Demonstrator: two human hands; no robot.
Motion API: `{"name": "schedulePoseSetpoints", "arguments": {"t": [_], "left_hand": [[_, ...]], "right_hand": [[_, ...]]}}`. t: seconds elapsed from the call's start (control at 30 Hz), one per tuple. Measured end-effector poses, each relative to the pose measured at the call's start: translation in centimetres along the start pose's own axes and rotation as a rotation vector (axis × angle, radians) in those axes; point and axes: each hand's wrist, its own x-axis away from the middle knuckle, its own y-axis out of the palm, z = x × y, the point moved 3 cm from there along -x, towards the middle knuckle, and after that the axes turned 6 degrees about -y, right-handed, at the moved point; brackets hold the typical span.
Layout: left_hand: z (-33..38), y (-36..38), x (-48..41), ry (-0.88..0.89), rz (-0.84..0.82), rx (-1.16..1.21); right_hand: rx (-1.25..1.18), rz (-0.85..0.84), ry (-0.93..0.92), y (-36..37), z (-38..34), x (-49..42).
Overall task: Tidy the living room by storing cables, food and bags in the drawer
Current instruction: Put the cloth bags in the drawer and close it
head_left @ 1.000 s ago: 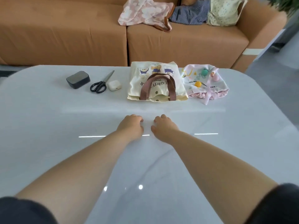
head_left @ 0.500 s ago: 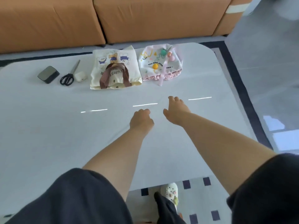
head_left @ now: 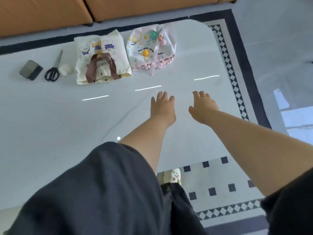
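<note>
One tote bag (head_left: 101, 60), pink pouch (head_left: 150, 46), scissors (head_left: 54, 69)

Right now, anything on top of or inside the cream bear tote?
On top of the cream tote, only its own brown handles lie folded over the print. Its inside is hidden: the fabric covers whatever it holds.

Daylight was bright and soft. Three thin glare streaks crossed the glossy table (head_left: 50, 126) near centre; window light gleamed on the floor (head_left: 294, 119) at three o'clock. Shadows were faint. Slight blur softened everything, and edges bowed.
</note>
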Motion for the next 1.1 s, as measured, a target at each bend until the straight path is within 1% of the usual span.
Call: {"name": "schedulePoseSetpoints", "arguments": {"t": [0.07,0.2,0.33,0.43,0.57,0.67,0.8,0.9,1.1], "left_hand": [[0.2,0.2,-0.2,0.012,-0.038,-0.072],[0.7,-0.3,-1.1,0.008,-0.067,-0.081],[3.4,-1.6,-2.4,0.004,-0.102,-0.105],[5.7,-2.0,-3.3,-0.005,-0.114,-0.122],[11.5,-2.1,-5.5,-0.048,-0.138,-0.134],[18.1,-2.8,-7.5,-0.09,-0.097,-0.14],[26.5,-3.7,-8.8,-0.105,-0.107,-0.161],[32.3,-4.8,-9.9,-0.123,-0.108,-0.126],[38.2,-7.2,-12.7,-0.168,-0.122,-0.04]], "right_hand": [[0.016,-0.01,0.008,-0.4,0.4,0.0],[0.071,-0.057,-0.054,-0.9,0.6,-0.5],[0.016,-0.069,0.006,-1.3,3.0,-1.0],[-0.003,-0.091,-0.007,-1.3,5.1,-1.5],[0.016,-0.092,-0.057,-3.8,11.3,-3.2],[0.063,-0.1,-0.115,-6.9,18.2,-4.3],[0.21,-0.105,-0.238,-10.6,26.3,-4.0],[0.269,-0.109,-0.27,-13.2,32.0,-4.1],[0.23,-0.062,-0.283,-17.2,37.0,-6.0]]}}
